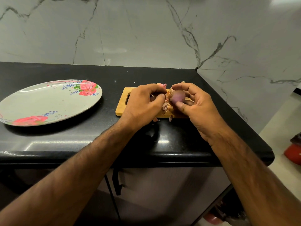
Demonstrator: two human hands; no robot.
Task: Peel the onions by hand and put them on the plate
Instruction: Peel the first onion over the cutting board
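Note:
A small purple onion (177, 97) with part of its dry skin still on sits between the thumb and fingers of my right hand (195, 103), held just above a wooden cutting board (121, 106). My left hand (143, 103) is right beside it, its fingertips pinching a strip of the onion's skin (166, 97). Loose skin scraps (165, 107) lie on the board under my hands. Another onion (162, 85) peeks out behind my left hand's fingers. A white oval plate (40, 103) with pink roses lies to the left on the black counter, with nothing on it.
The black counter (81, 137) ends in a rounded front edge near me and a corner at the right. A marble wall (146, 33) closes the back and right side. A red object (293, 154) sits low at the far right.

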